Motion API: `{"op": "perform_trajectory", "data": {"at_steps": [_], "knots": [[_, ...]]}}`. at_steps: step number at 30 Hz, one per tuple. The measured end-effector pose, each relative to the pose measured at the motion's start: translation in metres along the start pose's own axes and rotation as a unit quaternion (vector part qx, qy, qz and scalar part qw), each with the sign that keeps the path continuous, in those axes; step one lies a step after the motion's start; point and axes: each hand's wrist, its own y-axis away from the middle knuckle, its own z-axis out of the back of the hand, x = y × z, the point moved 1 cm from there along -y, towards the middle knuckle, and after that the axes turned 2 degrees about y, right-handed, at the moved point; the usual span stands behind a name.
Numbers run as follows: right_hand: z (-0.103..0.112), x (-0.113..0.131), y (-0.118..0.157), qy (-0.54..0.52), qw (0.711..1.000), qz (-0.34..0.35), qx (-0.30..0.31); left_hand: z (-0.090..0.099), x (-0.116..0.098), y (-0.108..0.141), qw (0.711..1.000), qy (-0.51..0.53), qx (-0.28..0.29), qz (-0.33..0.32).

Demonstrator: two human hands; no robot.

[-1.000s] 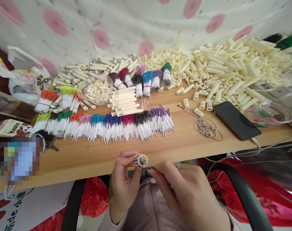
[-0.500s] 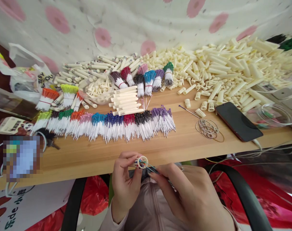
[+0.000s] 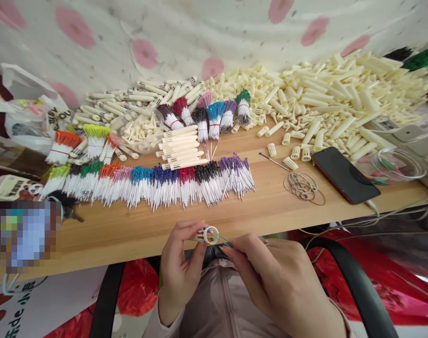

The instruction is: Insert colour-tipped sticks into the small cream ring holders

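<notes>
Between the thumb and fingers of my left hand point(image 3: 182, 267) is a cream slotted pen barrel point(image 3: 204, 234), its round open end turned toward the right. Small coloured tips show inside that opening. My right hand point(image 3: 282, 279) is closed on slim metal tweezers point(image 3: 225, 241), whose points reach to the mouth of the barrel. The tweezers' rear part is hidden by the hand. Beyond my hands, a row of coloured pen refills point(image 3: 164, 185) lies on the wooden table point(image 3: 129, 230), with a stack of cream pen barrels point(image 3: 180, 149) behind it.
Banded refill bundles point(image 3: 215, 117) and a clear bowl point(image 3: 143, 134) of small cream parts stand farther back. A big heap of cream pen parts point(image 3: 326, 101) fills the right rear. A phone point(image 3: 345, 174), rubber bands point(image 3: 301, 188) and cables point(image 3: 404, 211) lie at right.
The barrel's open end has turned slightly, showing more of the coloured tips inside. The tweezers' points remain at its mouth. My view has shifted a little.
</notes>
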Motion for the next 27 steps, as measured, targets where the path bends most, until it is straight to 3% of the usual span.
{"op": "perform_trajectory", "data": {"at_steps": [5,10,19,27], "knots": [[0.005,-0.004,0.001,-0.001,0.999,0.024,0.030,0.020,-0.009,-0.015,0.986,-0.090,0.140,-0.022],[0.013,-0.006,-0.003,0.006,0.995,0.071,0.075,0.030,-0.016,-0.028,0.972,-0.099,0.212,-0.036],[0.018,-0.009,0.002,-0.025,0.997,0.067,0.018,0.022,-0.008,-0.014,0.993,0.006,0.117,0.013],[0.012,-0.004,0.005,-0.019,0.997,0.062,0.030,0.016,-0.010,-0.008,0.994,0.030,0.102,0.002]]}}
